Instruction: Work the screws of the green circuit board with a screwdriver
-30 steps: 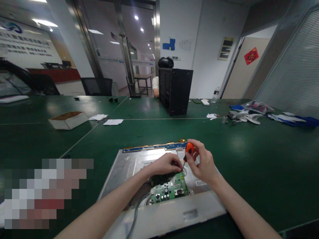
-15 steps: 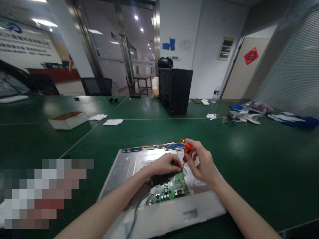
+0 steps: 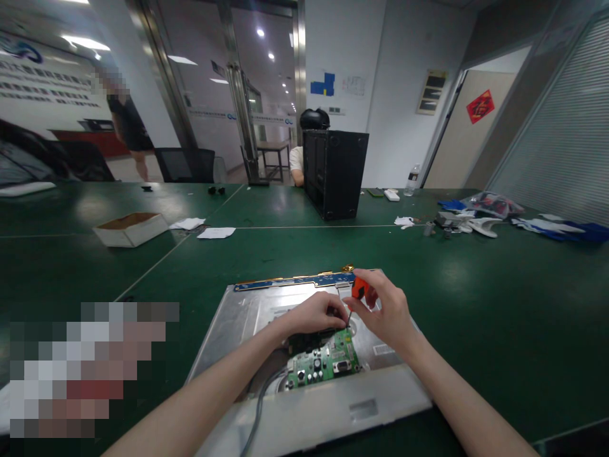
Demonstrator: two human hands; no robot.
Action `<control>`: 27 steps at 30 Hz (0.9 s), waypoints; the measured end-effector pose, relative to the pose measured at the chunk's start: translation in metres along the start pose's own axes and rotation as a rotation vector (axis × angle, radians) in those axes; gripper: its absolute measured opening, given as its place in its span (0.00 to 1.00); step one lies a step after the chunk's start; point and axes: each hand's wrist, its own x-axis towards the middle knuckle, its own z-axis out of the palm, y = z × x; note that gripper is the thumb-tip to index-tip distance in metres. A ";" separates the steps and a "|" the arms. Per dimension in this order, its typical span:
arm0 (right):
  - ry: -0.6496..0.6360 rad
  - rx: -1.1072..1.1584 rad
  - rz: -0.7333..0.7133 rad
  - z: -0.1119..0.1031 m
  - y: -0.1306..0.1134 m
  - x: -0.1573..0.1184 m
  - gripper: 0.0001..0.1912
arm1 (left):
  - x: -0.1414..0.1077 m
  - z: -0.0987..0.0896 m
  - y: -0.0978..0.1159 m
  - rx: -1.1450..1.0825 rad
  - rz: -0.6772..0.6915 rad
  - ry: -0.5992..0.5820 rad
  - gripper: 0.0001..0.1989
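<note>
My right hand (image 3: 387, 308) is closed round the orange and black handle of a screwdriver (image 3: 360, 288), which stands nearly upright. Its thin shaft points down at the upper corner of a green circuit board (image 3: 328, 362). Beside the screwdriver tip, my left hand (image 3: 323, 312) has its fingers pinched together; what they hold, if anything, is hidden. The board sits on a silver metal panel (image 3: 252, 311) lying flat before me. Along the panel's far edge runs a blue circuit strip (image 3: 285, 283). A grey cable (image 3: 260, 412) comes off the board's left side toward me.
A black computer case (image 3: 337, 174) stands across the green table (image 3: 476, 330), with a person's arm (image 3: 297, 166) behind it. An open cardboard box (image 3: 133, 231) and papers (image 3: 216, 233) lie at left. Bags and small parts (image 3: 469, 222) lie at right. Another person (image 3: 127, 120) is in the background.
My right hand has turned slightly on the screwdriver handle, its thumb shifting up. The left hand stays in place. A person has come into view at the far left.
</note>
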 end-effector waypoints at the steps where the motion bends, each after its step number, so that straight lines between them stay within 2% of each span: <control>1: -0.013 0.008 0.008 0.000 -0.001 0.000 0.21 | 0.000 0.000 0.000 0.002 0.003 0.003 0.05; 15: -0.008 -0.008 0.042 0.000 -0.004 0.000 0.19 | 0.000 0.000 0.005 0.001 -0.007 0.000 0.02; 20: 0.023 0.001 0.017 0.000 -0.002 0.000 0.20 | 0.000 0.000 0.006 -0.017 -0.012 0.016 0.05; 27: 0.027 -0.018 0.067 0.000 -0.003 -0.001 0.23 | -0.001 0.000 0.008 -0.010 -0.030 0.022 0.02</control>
